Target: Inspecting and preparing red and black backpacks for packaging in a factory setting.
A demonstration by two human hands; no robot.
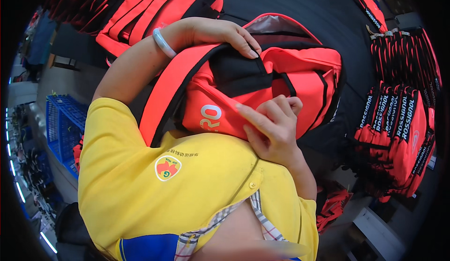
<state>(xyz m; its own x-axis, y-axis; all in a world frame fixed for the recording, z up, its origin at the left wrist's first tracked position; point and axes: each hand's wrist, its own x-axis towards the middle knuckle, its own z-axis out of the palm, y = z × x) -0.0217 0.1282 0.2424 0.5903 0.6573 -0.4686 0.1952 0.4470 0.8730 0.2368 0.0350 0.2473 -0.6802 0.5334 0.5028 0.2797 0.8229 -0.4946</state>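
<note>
A bright coral-red and black backpack (304, 80) lies in front of my chest, with pale lettering on its near side. A wide red strap with black edging (164, 92) curves from it down to the left. My left hand (236, 36), with a pale bangle on the wrist, reaches over the top. Its fingers bend down onto the edge of a black panel (239, 71) and grip the bag there. Nearer to me, my right hand (276, 125) rests against the bag's near side. Its index finger points left along the red fabric, the other fingers loosely bent and apart, holding nothing.
Another red and black backpack (164, 8) lies beyond my left arm on the dark table (356, 69). Stacks of similar bags (393, 134) stand at the right. On the left, a blue plastic crate (61, 130) sits lower down.
</note>
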